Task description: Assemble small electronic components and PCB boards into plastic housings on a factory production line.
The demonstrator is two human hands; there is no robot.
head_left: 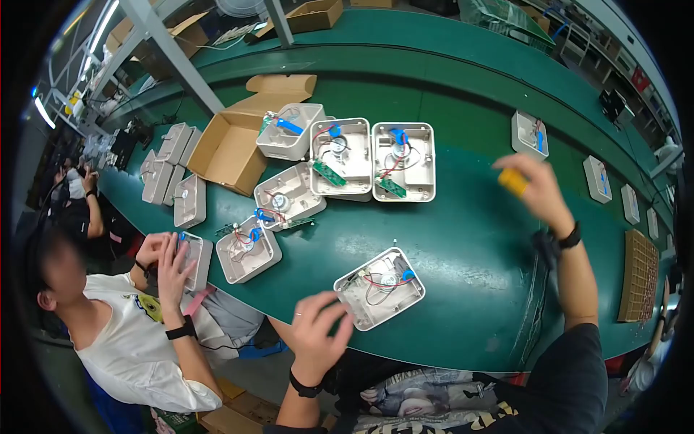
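Observation:
On the near table edge lies an open white plastic housing (376,312) with a round speaker-like part, thin red and black wires and a blue piece inside. My left hand (322,331) is at its left corner, slightly blurred, fingers curved and apart; the fingertips overlap the rim, and contact is unclear. Over the right side of the table, my right hand (538,192) is closed on a small yellow object (513,182), its exact kind unclear. Under my right wrist, a dark blurred tool-like thing (546,249) hangs beside a cable.
Several similar housings with green circuit boards, such as one white housing (423,177), stand beyond, beside an open cardboard box (224,155). At left, a co-worker's hands (172,271) hold another housing (196,264). More housings (531,136) line the right. A brown tray (637,278) stands far right.

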